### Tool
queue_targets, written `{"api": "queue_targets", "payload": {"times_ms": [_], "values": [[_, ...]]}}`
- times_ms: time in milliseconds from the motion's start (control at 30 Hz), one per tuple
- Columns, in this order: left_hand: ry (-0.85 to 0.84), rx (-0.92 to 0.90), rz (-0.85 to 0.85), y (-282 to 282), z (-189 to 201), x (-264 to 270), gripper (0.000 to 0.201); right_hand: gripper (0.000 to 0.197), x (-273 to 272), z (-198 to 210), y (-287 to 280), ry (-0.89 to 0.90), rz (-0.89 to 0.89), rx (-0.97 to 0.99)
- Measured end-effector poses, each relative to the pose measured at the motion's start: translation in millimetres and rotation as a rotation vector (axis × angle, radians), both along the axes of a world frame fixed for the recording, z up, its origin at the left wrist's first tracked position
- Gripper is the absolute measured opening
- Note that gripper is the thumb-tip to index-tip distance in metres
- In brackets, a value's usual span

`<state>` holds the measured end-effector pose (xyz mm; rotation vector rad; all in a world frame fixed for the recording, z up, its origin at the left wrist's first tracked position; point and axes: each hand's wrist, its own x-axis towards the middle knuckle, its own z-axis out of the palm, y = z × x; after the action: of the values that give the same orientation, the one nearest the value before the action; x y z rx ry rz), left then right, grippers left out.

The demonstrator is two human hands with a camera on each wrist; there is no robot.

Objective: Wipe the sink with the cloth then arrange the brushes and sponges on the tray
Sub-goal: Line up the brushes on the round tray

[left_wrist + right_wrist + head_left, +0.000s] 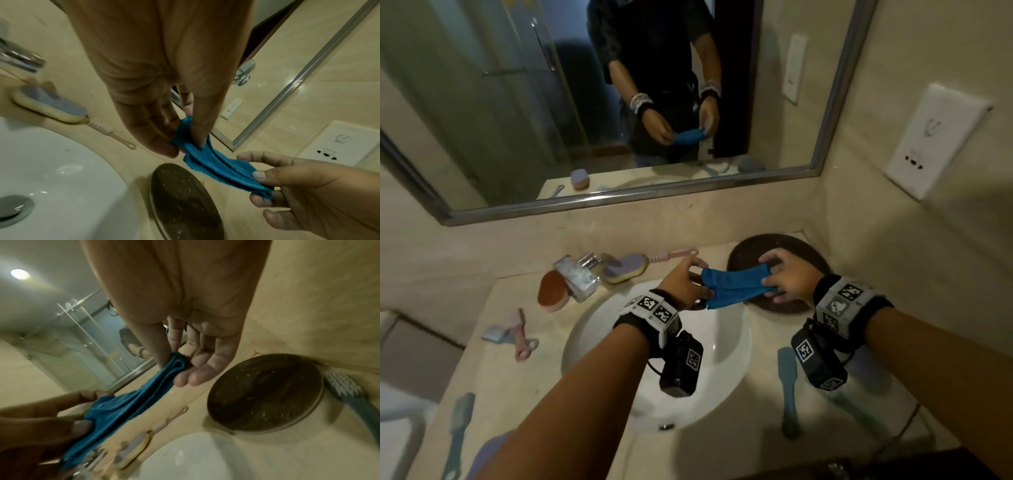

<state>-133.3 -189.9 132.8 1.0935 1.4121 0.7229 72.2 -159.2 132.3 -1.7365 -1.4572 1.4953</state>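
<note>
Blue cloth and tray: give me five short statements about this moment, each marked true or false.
1. Both hands hold the blue cloth. True: the left hand pinches one end, the right hand the other.
2. The cloth lies in the sink. False: it is held in the air above the counter.
3. The dark round tray holds no brushes or sponges. True.
4. A sponge brush with a pink handle lies behind the sink. True.
5. The teal brush sits on the tray. False: it lies on the counter right of the sink.

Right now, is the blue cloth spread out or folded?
Folded: the blue cloth hangs as a layered strip, pinched at its ends by the left hand and right hand.
</note>
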Motion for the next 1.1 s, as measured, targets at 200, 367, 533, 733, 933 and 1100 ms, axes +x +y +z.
{"api": "queue_targets", "payload": {"times_ms": [200, 367, 533, 733, 933, 1100], "values": [[-0.004, -0.057, -0.105, 90, -31, 13, 0.035, 0.026, 13, -20, 72, -0.106, -0.117, 0.037], [0.021, -0.059, -0.121, 145, -54, 35, 0.036, 0.035, 29, -40, 123, -0.107, -0.19, 0.017], [0.066, -0.062, -0.121, 192, -80, 57, 0.037, 0.046, 47, -69, 171, -0.178, -0.157, 0.032], [0.167, -0.03, -0.076, 238, -122, 82, 0.036, 0.029, 68, -123, 221, -0.207, -0.132, 0.065], [0.122, -0.024, 0.047, 259, -158, 95, 0.041, 0.031, 85, -155, 241, -0.222, -0.128, 0.102], [0.174, -0.016, -0.102, 268, -168, 99, 0.062, 0.046, 92, -165, 248, -0.193, -0.076, 0.001]]}}
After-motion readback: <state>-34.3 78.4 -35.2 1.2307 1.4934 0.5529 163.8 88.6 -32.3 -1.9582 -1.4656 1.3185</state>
